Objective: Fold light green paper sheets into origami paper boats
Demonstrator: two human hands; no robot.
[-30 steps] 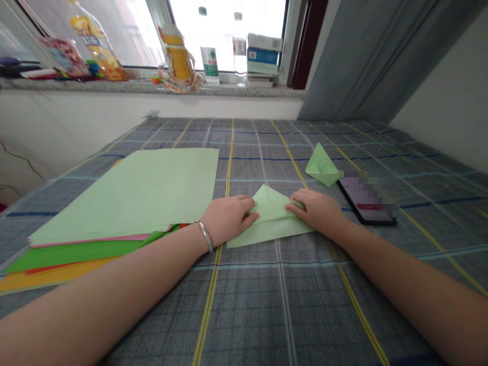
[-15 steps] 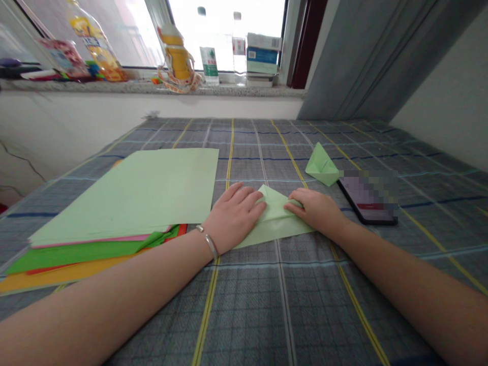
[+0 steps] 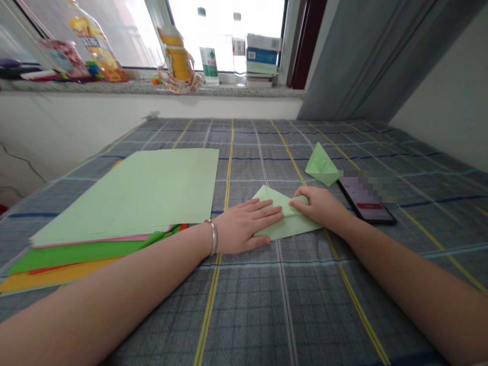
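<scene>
A light green sheet of paper (image 3: 284,231), folded to a point at its far side, lies in front of me on the plaid cloth. My left hand (image 3: 247,226) rests flat on its left part, fingers stretched out and pointing right. At the right end, my right hand (image 3: 318,206) has its thumb and fingers closed on the paper's edge. Beyond that hand stands a folded green paper shape (image 3: 322,166). Parts of the sheet are hidden under both hands.
On the left lies a stack of large coloured paper (image 3: 133,195), light green on top. A phone (image 3: 366,203) lies to the right, touching or close to the folded shape. Bottles, a yellow flask (image 3: 178,56) and boxes (image 3: 262,53) line the windowsill.
My left hand has turned and slid right and nearer to me, fingers now pointing right across the paper. The sheet has shifted slightly right; my right hand still grips its edge.
</scene>
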